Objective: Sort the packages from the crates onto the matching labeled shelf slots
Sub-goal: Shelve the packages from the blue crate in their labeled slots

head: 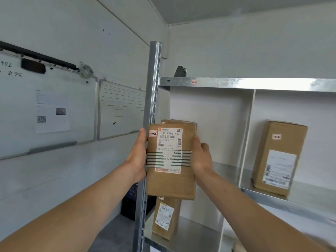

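Grips a brown package (170,182) upright between left hand (138,155) and right hand (201,158), both curled round its long sides. Seems light, fairly stiff, paper smooth; tagged 1-2. Just behind the hands, a second package (179,122) in the left slot (214,124); beyond the right hand, a box (278,142) marked 1-2 in the next slot (294,106).

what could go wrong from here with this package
Wrong slot: the held package, with its 1-2 sticker, is up in front of the bay under the 1-1 label; the box marked 1-2 stands past the divider, to the right.
Pushing it forward may knock the package behind it.
The left hand is close to the metal upright and might scrape it.
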### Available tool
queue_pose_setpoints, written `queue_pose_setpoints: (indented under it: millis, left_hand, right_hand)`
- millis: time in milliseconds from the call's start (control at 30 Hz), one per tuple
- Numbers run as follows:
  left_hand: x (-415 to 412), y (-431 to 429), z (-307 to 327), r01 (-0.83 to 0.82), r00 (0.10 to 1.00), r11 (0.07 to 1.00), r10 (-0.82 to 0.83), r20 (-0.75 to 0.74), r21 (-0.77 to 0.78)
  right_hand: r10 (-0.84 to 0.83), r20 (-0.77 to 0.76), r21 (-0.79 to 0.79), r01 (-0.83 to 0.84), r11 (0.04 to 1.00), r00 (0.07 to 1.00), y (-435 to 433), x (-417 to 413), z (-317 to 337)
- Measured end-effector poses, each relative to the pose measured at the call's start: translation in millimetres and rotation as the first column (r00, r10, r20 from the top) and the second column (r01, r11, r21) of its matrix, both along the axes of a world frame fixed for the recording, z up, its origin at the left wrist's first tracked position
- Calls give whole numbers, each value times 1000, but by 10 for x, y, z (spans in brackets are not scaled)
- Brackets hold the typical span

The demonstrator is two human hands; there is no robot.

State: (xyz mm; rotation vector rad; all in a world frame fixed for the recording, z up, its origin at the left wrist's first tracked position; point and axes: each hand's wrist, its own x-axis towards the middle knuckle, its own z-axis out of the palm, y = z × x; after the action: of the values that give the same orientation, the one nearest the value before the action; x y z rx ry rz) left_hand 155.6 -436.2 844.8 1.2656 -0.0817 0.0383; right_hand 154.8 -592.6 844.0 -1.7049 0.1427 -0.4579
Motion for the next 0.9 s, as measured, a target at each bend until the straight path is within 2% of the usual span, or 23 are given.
queue_pose_setpoints:
  millis: [333,900]
  left_hand:
    - [77,-627,104,246,969,969,-246,5,19]
    - [47,-1506,87,459,885,887,-462,61,50]
  right_hand:
    - [-212,19,-1,212,977,977,-603,-297,105]
    - [-513,57,18,513,858,857,-1415,-747,36]
